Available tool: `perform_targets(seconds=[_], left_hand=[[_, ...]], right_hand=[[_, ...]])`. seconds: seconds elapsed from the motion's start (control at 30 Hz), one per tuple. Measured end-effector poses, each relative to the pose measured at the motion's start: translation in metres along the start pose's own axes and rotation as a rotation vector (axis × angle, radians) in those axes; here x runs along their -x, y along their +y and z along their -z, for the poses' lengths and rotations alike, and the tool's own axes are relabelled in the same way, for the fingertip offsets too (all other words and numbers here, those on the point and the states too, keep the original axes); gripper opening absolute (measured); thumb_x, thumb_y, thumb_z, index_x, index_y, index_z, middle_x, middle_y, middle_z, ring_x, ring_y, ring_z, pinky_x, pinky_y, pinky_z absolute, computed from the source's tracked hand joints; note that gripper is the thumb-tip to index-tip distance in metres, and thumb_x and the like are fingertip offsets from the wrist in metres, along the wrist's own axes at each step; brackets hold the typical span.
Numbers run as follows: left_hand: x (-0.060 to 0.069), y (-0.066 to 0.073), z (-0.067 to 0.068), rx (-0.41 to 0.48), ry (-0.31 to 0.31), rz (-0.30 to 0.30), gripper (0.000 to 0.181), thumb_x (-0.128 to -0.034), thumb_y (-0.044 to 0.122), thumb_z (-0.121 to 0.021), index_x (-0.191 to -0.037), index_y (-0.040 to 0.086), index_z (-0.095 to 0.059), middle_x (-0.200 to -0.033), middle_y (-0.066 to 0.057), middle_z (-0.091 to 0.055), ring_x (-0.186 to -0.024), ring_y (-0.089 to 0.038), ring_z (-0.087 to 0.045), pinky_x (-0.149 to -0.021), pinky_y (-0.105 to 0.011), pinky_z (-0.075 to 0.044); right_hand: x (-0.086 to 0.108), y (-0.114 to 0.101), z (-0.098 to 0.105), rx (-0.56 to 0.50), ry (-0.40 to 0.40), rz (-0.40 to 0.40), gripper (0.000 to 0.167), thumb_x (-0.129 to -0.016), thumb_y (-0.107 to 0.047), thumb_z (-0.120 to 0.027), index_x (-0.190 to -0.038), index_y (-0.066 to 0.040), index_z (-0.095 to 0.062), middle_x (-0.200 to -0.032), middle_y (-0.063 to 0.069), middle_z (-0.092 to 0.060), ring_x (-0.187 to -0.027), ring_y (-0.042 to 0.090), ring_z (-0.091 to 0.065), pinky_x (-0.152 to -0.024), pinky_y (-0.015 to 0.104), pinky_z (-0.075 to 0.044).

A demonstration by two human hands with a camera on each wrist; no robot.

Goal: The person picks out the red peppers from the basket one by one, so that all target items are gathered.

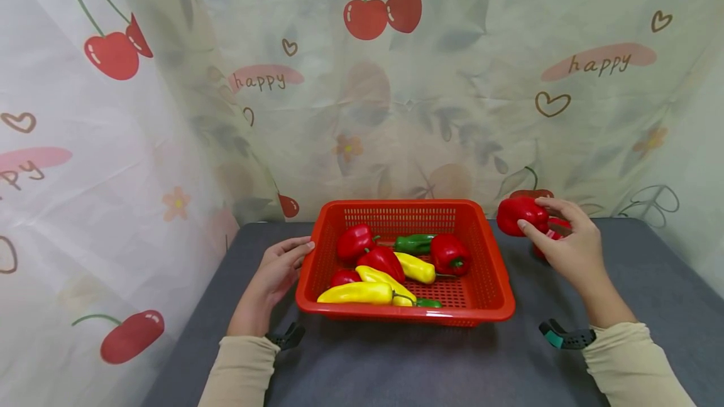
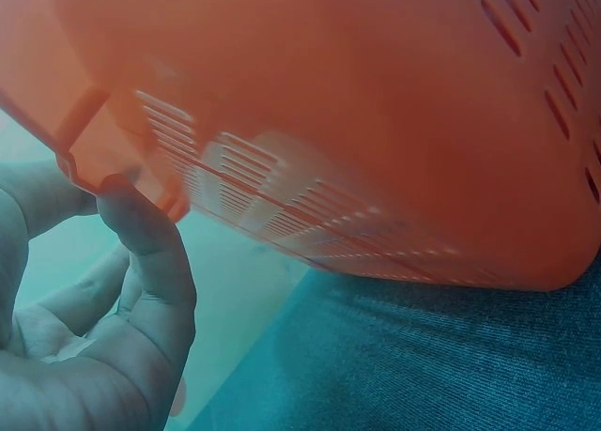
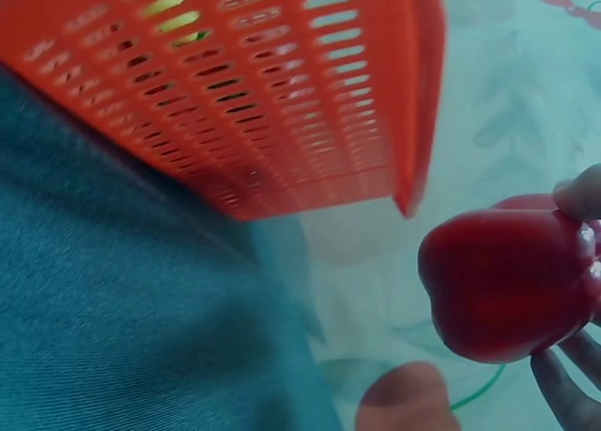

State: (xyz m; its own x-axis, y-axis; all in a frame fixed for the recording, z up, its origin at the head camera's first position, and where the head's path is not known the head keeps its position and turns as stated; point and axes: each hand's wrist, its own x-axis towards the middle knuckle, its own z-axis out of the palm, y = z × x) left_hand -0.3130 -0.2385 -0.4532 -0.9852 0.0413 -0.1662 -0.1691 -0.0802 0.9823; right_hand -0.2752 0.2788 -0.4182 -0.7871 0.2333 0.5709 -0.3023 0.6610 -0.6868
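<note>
An orange-red plastic basket (image 1: pixel 404 314) stands on the table in the head view, holding several red bell peppers (image 1: pixel 450 254), yellow peppers (image 1: pixel 356 293) and green peppers (image 1: pixel 415 244). My left hand (image 1: pixel 279 275) pinches the basket's left rim between thumb and fingers; the left wrist view shows this grip on the basket wall (image 2: pixel 329 102) from below. To the right of the basket, my right hand (image 1: pixel 574 240) holds a red bell pepper (image 1: pixel 519 215) above the table, apart from the rim. The right wrist view shows the same bell pepper (image 3: pixel 507 283) beside the basket's slotted side (image 3: pixel 244 102).
Behind the right hand, partly hidden, is another red object (image 1: pixel 557 226), seemingly a pepper. A dark grey cloth covers the table (image 1: pixel 396 363). A printed curtain (image 1: pixel 407 124) with cherries and hearts hangs just past the table's far edge and along the left.
</note>
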Motion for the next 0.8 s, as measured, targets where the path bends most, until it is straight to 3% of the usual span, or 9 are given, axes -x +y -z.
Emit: perform_targets(seconds=[0.23, 0.33, 0.43, 0.6, 0.8], left_hand=[[0.0, -0.001, 0.0, 0.001, 0.0, -0.001, 0.048, -0.1002, 0.027, -0.076, -0.14, 0.003, -0.065, -0.117, -0.003, -0.078, -0.099, -0.017, -0.076, -0.09, -0.032, -0.065], [0.0, 0.0, 0.0, 0.002, 0.0, -0.005, 0.048, -0.1002, 0.027, -0.076, -0.14, 0.003, -0.065, -0.116, -0.002, -0.078, -0.099, -0.017, -0.076, -0.089, -0.033, -0.065], [0.0, 0.001, 0.0, 0.002, -0.001, -0.006, 0.048, -0.1003, 0.027, -0.076, -0.14, 0.003, -0.065, -0.116, -0.002, -0.078, -0.099, -0.017, -0.076, -0.089, -0.033, -0.065], [0.0, 0.001, 0.0, 0.001, 0.003, -0.002, 0.048, -0.1001, 0.027, -0.076, -0.14, 0.003, -0.065, -0.117, -0.003, -0.078, -0.099, -0.017, -0.077, -0.09, -0.033, -0.065], [0.0, 0.001, -0.001, -0.005, 0.006, -0.001, 0.048, -0.1, 0.027, -0.076, -0.14, 0.003, -0.065, -0.118, -0.003, -0.078, -0.099, -0.017, -0.077, -0.089, -0.033, -0.065]], right_hand=[[0.002, 0.012, -0.006, 0.03, -0.044, 0.002, 0.051, -0.092, -0.023, -0.084, -0.137, -0.006, -0.067, -0.136, 0.017, -0.065, -0.112, 0.019, -0.055, -0.079, -0.005, -0.039], [0.003, 0.016, -0.008, 0.035, -0.052, 0.003, 0.051, -0.092, -0.022, -0.084, -0.137, -0.005, -0.066, -0.135, 0.02, -0.064, -0.112, 0.024, -0.056, -0.078, -0.005, -0.038], [0.004, 0.018, -0.01, 0.047, -0.06, 0.0, 0.051, -0.092, -0.022, -0.084, -0.136, -0.005, -0.067, -0.133, 0.02, -0.065, -0.11, 0.02, -0.057, -0.079, -0.004, -0.039], [0.006, 0.023, -0.016, 0.038, -0.074, 0.006, 0.049, -0.091, -0.022, -0.085, -0.134, -0.006, -0.068, -0.129, 0.019, -0.067, -0.104, -0.005, -0.051, -0.08, -0.003, -0.042], [0.009, 0.027, -0.021, 0.033, -0.086, 0.032, 0.049, -0.088, -0.019, -0.086, -0.133, -0.006, -0.069, -0.128, 0.019, -0.068, -0.106, -0.001, -0.051, -0.081, 0.0, -0.043]])
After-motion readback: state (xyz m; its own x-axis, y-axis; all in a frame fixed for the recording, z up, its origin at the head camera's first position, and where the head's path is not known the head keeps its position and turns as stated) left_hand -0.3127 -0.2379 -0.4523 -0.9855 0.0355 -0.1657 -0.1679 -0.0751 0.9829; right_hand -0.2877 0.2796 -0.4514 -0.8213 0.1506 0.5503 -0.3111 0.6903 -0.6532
